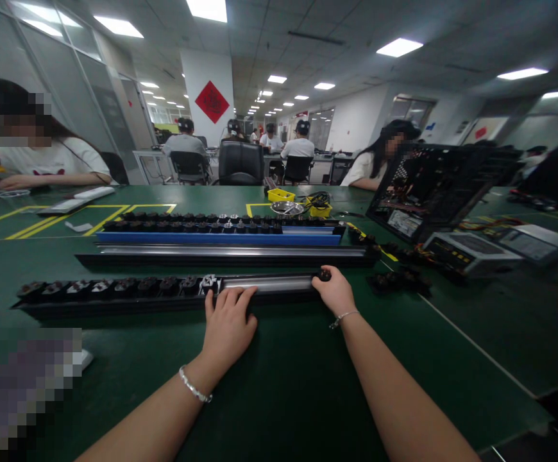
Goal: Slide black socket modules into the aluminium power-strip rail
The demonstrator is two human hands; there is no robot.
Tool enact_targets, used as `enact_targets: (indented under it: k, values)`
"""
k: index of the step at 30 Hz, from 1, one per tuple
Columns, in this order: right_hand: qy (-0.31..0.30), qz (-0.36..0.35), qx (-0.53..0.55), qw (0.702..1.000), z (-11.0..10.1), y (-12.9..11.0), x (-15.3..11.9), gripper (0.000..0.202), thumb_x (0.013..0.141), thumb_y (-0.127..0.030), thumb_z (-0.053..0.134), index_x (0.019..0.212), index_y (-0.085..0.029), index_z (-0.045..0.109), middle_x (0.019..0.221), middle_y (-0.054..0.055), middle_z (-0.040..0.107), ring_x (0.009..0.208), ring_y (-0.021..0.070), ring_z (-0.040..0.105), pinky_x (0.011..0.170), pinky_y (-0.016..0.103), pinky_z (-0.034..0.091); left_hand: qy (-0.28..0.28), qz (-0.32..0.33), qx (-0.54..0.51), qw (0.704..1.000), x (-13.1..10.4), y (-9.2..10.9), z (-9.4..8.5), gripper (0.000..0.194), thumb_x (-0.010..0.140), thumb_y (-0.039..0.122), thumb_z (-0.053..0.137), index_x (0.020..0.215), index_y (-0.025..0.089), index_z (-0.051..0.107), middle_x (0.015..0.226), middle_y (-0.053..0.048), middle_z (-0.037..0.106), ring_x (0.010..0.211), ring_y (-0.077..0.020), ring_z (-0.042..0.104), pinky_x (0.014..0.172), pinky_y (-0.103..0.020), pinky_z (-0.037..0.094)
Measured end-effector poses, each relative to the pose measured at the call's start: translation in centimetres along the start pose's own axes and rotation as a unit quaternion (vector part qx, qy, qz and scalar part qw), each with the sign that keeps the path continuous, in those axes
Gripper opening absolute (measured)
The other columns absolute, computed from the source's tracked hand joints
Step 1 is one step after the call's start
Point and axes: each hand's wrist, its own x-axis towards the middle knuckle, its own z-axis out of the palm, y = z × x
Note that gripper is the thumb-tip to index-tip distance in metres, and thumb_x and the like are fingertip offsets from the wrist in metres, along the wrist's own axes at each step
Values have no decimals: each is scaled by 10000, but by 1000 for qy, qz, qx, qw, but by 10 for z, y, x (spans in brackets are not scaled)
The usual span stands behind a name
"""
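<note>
A long black rail (279, 284) with a shiny metal channel lies across the table in front of me. Several small round black parts (125, 286) stand in a row along its left half, and one with a white top (209, 282) ends the row. My left hand (228, 321) rests over the rail's near edge beside that white-topped part, fingers spread and holding nothing. At the rail's right end my right hand (337, 292) pinches a small round black part (324, 275) between thumb and fingers. Its underside is hidden.
Behind lie a second black rail (231, 251) and a blue rail (211, 238) carrying more parts. Loose black parts (399, 282), a power supply (471, 252) and an open computer case (433, 186) sit to the right. Yellow trays (280, 195) stand farther back. Co-workers sit at both sides.
</note>
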Motion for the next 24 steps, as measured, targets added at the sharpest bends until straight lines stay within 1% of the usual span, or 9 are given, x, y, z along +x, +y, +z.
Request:
enact_targets:
  k: [6,16,20,24]
  values:
    - [2,2,14,1000,0,3,2,424,689,-309,554,1092,-182,585,955,59,663,874,187,611,763,269,457,-5,-2,0,1000,0,0,0,501,736,199,498,1231,275,509,1125,-48,582,1135,-243,444,1080,-539,96]
    - [2,9,26,1000,-4,9,6,386,687,-303,553,1053,-194,608,967,52,661,886,189,603,777,280,449,-11,-4,1,1000,1,0,-2,494,740,203,493,1228,277,511,1127,-53,584,1133,-251,446,1079,-546,99]
    - [19,31,8,999,-12,18,13,385,684,-288,550,1050,-185,609,961,63,660,872,193,605,764,282,452,-10,-3,0,1000,0,0,-2,488,745,199,484,1227,276,510,1128,-49,583,1133,-246,445,1078,-542,98]
    - [29,69,-28,997,-26,34,24,431,693,-285,543,1103,-159,571,1011,94,645,894,211,605,767,293,457,-7,-1,1,1000,0,0,-1,487,749,199,476,1229,275,509,1130,-48,581,1131,-244,444,1078,-541,93]
